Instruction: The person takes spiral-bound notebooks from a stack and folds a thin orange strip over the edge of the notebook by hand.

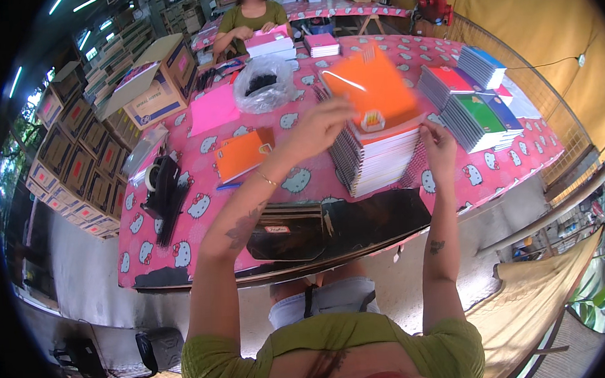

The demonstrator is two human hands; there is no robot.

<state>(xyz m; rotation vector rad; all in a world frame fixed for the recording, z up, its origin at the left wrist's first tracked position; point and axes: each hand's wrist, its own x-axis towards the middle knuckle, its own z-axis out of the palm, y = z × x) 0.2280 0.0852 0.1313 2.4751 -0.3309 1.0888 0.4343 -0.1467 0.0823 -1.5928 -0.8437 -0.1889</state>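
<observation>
Open brown cardboard carton with blue and pink print [160, 83] stands at the desk's far left corner. Clear plastic bag of dark contents [264, 85] sits just right of it. Stacked brown printed cartons [75, 166] line the left wall

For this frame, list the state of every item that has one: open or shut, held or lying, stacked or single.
Orange notebook: tilted up, left hand gripping its edge.
Notebook stack: piled on the table, right hand touching its side.
Cardboard box: flaps open.
Clear plastic bag: open-topped, dark contents.
Single orange notebook: lying flat, shut.
</observation>
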